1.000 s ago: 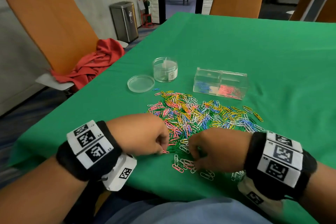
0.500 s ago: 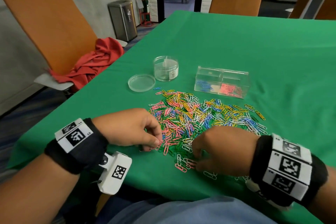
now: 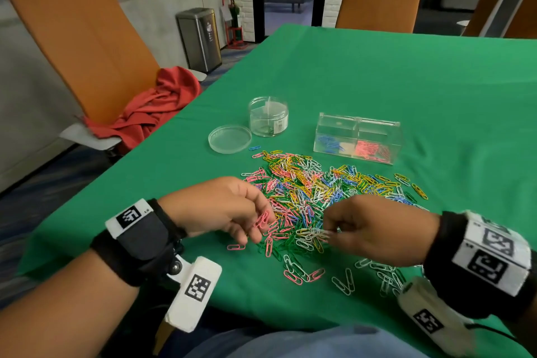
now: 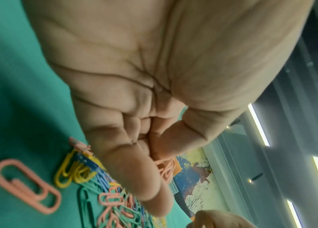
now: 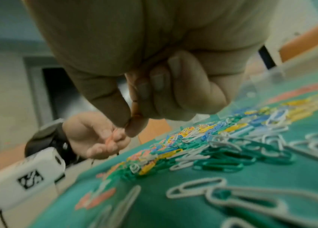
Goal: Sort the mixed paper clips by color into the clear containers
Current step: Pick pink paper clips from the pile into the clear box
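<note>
Pile of mixed coloured paper clips (image 3: 316, 192) sits mid-counter on the green-clothed counter (image 3: 406, 90), spread loose with strays trailing toward the near edge. Left hand (image 3: 220, 206) is at the pile's near-left edge, grip clamped: thumb and fingers pinch a small bunch of pink paper clips (image 3: 263, 219); the left wrist view shows the same pink clips (image 4: 165, 168) between thumb and fingertips. Right hand (image 3: 374, 229) is at the pile's near-right edge, fingers curled, thumb and forefinger pinching a few white paper clips (image 3: 318, 234) just above the pile; right wrist view is blurred, but the pinch at the fingertips (image 5: 132, 123) is closed. Clear rectangular two-compartment box (image 3: 359, 136) stands just behind the pile on the right: blue clips in its left compartment, pink clips in its right one. Clear round jar (image 3: 268, 116) stands behind the pile on the left, with its clear round lid (image 3: 229, 138) lying flat just beside it, nearer the pile. One lone pink clip (image 3: 236, 247) lies apart from the pile, under the left hand.
</note>
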Motion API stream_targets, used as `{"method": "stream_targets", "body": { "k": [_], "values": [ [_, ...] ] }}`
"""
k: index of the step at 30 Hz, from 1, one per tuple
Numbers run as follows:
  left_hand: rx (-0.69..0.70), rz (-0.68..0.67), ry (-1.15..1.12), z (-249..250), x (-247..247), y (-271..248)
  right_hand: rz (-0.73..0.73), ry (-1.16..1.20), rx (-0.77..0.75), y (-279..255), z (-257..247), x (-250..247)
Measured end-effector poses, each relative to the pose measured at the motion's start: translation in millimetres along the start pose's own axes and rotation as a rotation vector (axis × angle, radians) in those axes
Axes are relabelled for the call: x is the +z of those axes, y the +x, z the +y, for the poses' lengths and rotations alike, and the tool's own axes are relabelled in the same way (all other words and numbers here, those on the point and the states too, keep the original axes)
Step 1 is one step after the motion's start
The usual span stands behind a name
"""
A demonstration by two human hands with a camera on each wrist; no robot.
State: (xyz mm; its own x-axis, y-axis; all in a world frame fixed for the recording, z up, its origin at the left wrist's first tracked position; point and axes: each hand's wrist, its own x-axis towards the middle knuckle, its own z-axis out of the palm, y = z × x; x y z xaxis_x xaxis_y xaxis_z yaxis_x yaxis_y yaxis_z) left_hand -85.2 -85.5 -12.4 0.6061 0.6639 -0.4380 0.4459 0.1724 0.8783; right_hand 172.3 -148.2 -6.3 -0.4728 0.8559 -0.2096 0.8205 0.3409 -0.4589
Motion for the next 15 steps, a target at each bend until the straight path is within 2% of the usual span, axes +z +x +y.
{"method": "stream_targets", "body": {
  "k": [5, 8, 11, 13, 15],
  "values": [
    [0.022, -0.035, -0.146, -1.8, -0.6, 1.9, 0.038, 0.61, 0.121, -0.7, 22.3, -7.0],
    [0.043, -0.021, -0.061, -4.1, 0.2, 3.2, 0.044, 0.829, 0.193, -3.1, 30.2, -4.5],
    [0.054, -0.017, 0.017, -4.2, 2.9, 2.8, -0.002, 1.026, 0.2, -5.5, 32.9, -2.7],
    [0.073, 0.006, 0.207, -1.0, 4.7, 1.1, -0.031, 1.165, 0.187, -6.9, 33.4, -5.0],
    [0.122, 0.077, 0.6, 3.9, 7.2, -2.4, -0.091, 1.403, 0.165, -7.4, 36.8, -7.5]
  ]
}}
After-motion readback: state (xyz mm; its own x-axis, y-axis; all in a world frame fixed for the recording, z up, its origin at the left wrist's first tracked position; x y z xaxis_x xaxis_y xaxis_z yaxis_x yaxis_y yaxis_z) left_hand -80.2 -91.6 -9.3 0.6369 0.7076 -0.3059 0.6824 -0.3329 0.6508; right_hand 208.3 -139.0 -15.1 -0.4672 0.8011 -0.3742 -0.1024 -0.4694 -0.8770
